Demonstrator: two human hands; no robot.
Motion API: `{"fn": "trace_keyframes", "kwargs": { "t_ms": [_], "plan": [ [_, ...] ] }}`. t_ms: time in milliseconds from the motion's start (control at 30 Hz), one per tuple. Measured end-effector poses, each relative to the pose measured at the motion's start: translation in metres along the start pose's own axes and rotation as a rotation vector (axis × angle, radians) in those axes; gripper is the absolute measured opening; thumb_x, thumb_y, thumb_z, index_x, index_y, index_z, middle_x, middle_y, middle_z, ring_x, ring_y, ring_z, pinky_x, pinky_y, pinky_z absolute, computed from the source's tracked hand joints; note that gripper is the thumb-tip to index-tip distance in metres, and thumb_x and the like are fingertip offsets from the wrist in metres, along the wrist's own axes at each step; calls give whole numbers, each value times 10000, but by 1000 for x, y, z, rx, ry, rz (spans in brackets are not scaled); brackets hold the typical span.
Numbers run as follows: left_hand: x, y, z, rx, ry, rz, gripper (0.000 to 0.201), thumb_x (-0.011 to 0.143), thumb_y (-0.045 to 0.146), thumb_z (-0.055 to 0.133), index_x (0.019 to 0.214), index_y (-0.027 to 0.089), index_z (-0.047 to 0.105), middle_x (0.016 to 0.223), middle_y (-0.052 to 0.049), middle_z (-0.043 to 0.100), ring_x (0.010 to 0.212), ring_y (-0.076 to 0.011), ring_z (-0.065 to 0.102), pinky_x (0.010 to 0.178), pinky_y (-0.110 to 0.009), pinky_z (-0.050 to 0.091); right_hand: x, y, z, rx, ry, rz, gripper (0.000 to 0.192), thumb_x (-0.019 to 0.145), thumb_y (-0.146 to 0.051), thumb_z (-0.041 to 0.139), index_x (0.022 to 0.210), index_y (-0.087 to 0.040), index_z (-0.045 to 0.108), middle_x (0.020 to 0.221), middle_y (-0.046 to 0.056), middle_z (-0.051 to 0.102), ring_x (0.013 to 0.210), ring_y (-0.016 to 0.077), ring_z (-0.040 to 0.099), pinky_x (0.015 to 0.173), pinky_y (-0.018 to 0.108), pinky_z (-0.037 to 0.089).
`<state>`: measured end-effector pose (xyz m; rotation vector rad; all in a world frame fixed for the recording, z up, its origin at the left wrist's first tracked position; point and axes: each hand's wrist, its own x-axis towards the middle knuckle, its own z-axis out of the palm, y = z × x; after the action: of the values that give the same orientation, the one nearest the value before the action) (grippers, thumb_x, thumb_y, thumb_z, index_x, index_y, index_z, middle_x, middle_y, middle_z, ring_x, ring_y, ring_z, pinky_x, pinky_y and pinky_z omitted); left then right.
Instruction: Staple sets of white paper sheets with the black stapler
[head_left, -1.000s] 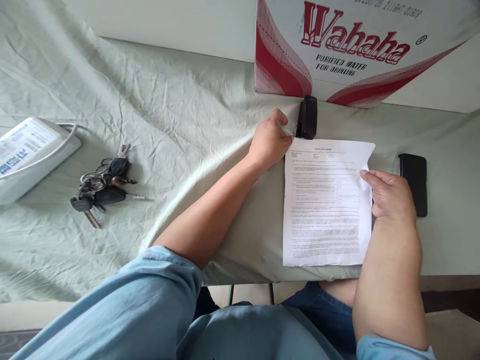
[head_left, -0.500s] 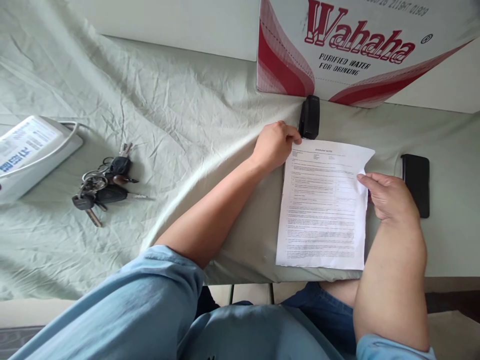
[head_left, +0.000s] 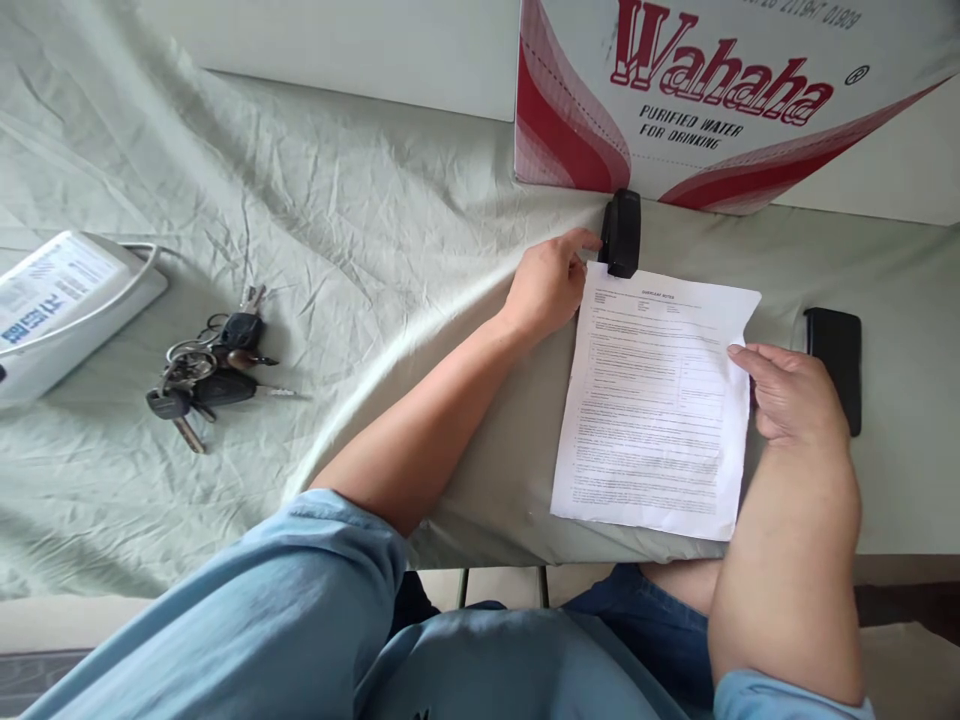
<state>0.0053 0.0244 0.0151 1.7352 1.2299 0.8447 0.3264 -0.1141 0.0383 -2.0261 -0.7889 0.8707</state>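
A printed sheet of paper (head_left: 645, 420) lies on the cloth in front of me, slightly turned. My right hand (head_left: 799, 390) pinches its right edge between thumb and fingers. My left hand (head_left: 547, 280) rests by the sheet's top left corner; its index finger stretches out to the side of a black stapler (head_left: 622, 235), and the other fingers are curled. The stapler's near end meets the paper's top edge; I cannot tell whether the paper is between its jaws.
A Wahaha water carton (head_left: 720, 110) stands behind the stapler. A black phone (head_left: 836, 365) lies right of my right hand. On the left are a bunch of keys (head_left: 217, 370) and a white device with a cable (head_left: 75, 310). The table's front edge is close to my body.
The paper has turned a little and shifted up and right, its top edge now at the stapler. My left fingers have left the paper's corner, the index finger now reaching the stapler.
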Motion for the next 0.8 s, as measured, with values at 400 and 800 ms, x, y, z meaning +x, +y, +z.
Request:
{"fn": "trace_keyframes", "kwargs": {
  "t_ms": [400, 800],
  "plan": [
    [-1, -6, 6, 22, -32, 120, 561, 990, 36, 624, 1410, 277, 905, 1150, -71, 683, 1159, -301, 763, 1047, -455, 637, -2, -2, 3, 91, 8, 31, 406, 579, -469, 1101, 819, -239, 868, 710, -33, 784, 664, 165, 673, 606, 286, 567],
    [5, -4, -3, -301, 52, 33, 445, 1009, 90, 735, 1404, 238, 877, 959, -15, 751, 840, -176, 689, 962, -364, 586, -33, -31, -16, 60, -307, 2, 584, 495, -683, 1186, 831, -280, 928, 905, 51, 921, 920, 328, 876, 1187, 618, 690]
  ]
}}
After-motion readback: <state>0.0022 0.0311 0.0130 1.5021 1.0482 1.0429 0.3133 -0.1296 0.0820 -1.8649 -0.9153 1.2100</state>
